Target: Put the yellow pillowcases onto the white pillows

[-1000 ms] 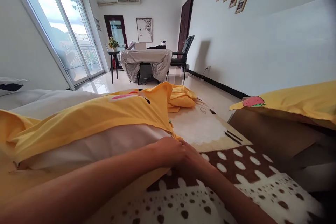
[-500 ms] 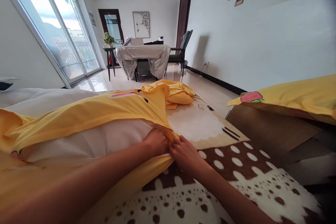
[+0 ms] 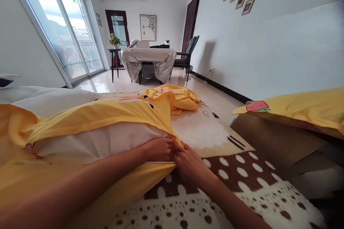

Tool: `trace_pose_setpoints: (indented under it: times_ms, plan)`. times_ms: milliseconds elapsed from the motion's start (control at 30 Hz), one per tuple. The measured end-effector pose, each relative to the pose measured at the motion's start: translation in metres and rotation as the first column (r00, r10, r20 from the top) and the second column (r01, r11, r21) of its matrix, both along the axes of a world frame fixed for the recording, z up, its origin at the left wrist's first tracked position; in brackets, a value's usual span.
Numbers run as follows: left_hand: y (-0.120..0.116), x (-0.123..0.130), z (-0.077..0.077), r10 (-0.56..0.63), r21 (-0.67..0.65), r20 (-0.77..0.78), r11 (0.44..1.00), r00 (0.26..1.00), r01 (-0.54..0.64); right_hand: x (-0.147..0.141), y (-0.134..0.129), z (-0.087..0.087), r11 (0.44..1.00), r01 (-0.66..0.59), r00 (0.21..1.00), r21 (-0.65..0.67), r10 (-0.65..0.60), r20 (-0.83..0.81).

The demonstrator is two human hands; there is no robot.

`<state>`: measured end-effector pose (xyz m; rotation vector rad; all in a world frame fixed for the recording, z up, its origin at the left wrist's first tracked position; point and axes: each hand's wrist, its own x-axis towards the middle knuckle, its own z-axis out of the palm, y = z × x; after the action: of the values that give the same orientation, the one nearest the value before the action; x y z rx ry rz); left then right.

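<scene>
A yellow pillowcase (image 3: pixel 107 114) lies partly over a white pillow (image 3: pixel 115 137), whose side shows through the long opening. My left hand (image 3: pixel 161 149) is closed at the right end of that opening, its fingertips against the yellow cloth; what they pinch is mostly hidden. Right beside it, my right hand (image 3: pixel 189 161) grips the corner of the pillowcase between thumb and fingers. The two hands almost touch. Below my forearms, the lower layer of yellow cloth spreads toward the left.
Under everything is a brown and white patterned blanket (image 3: pixel 242 171). More crumpled yellow cloth (image 3: pixel 185 96) lies beyond the hands. Another yellow pillowcase (image 3: pixel 301 109) rests on a brown cardboard box (image 3: pixel 279 139) at right. A covered table (image 3: pixel 149 55) and a chair (image 3: pixel 185 57) stand farther back.
My left hand has shifted slightly at the corner, its knuckles now lower and closer to the right hand. The right hand keeps its grip. The camera view has tilted slightly upward.
</scene>
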<state>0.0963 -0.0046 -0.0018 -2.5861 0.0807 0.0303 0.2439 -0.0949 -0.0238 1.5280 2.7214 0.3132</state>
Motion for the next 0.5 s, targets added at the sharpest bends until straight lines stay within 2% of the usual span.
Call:
trace_pose_setpoints:
  times_ms: [233,500]
  plan:
    - [0.0025,0.0005,-0.0116,0.064,-0.011,0.026,0.998,0.998,-0.064,-0.0021,-0.0019,0.0012,0.995,0.099,0.994,0.005,-0.099,0.050]
    - [0.0018,-0.0032,-0.0042,0.153,-0.123,0.094,0.982,0.984,-0.141,-0.0058,-0.0036,0.0051,0.989,0.150,0.988,0.003,-0.150,0.047]
